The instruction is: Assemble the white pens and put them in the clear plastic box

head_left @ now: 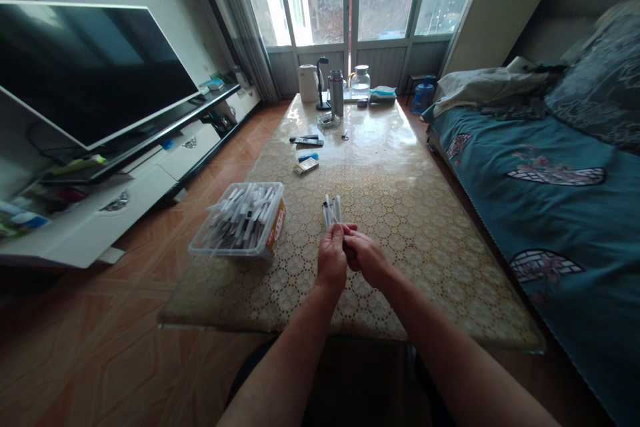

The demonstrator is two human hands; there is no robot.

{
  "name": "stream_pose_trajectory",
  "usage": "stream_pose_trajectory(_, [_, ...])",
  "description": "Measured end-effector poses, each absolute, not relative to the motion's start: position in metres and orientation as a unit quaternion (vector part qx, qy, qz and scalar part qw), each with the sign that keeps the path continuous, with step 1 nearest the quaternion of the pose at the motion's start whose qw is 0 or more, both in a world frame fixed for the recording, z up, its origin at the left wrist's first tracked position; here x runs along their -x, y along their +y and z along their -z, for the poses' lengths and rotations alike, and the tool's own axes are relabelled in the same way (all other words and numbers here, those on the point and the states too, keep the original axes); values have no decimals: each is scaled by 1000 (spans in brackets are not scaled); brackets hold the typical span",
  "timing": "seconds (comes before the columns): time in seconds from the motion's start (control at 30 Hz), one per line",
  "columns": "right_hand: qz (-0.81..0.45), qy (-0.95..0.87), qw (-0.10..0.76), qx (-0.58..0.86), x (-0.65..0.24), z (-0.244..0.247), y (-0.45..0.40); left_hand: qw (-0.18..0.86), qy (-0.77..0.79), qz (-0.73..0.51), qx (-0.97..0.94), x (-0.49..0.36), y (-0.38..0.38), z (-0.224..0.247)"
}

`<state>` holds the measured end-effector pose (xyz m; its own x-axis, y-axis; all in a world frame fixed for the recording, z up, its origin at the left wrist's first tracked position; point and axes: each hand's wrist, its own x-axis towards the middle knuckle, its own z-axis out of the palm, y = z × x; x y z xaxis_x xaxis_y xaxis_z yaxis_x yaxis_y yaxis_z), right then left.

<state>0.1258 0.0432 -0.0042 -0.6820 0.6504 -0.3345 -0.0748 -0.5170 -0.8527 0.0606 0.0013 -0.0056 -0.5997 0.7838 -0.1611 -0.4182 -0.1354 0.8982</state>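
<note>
My left hand [333, 255] and my right hand [367, 255] meet above the near part of the table, fingers closed and pressed together. What lies between the fingertips is mostly hidden; only a small pale bit shows. Right beyond my left hand is a small bunch of slim white pens [330, 207], one with a dark end. Whether the bunch rests on the table or is partly held, I cannot tell. To the left stands a clear plastic tub [277, 213], heaped with many similar white pens [245, 213].
The long table [425, 247] has a patterned lace-like cover. Farther along lie a small box [306, 165], a blue item [309, 157] and a remote [309, 141]. A glass ashtray [327, 122], flask [337, 95], kettle [308, 83] and glass jug [360, 82] stand toward the far end.
</note>
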Motion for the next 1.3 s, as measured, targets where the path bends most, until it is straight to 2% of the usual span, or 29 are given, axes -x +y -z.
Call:
stream_pose_trajectory(0.17, [-736, -525, 318, 283, -121, -3, 33, 368, 527, -749, -162, -66, 6, 0])
stream_pose_trajectory(0.27, [-740, -522, 323, 277, -121, -5, 33, 358, 544, -742, -161, -68, 8, -3])
stream_pose_trajectory(0.77, [-812, -442, 217, 314, -126, -13, 37, 362, 523, -756, -156, -61, 12, 0])
stream_pose_trajectory(1.0, [-873, -406, 102, 251, -148, -7, 41, 358, 497, -780, -132, -33, 11, -7])
stream_pose_trajectory(1.1, [-835, -434, 155, 300, -158, -2, 58, 397, 533, -732, -149, -23, 8, -7])
stream_pose_trajectory(1.2, [-795, -446, 222, 346, -161, -1, 75, 503, 525, -660, -188, -18, 1, -10])
stream_pose_trajectory(1.3, [-791, -432, 241, 359, -159, -3, 83, 609, 481, -595, -209, -16, -6, -15])
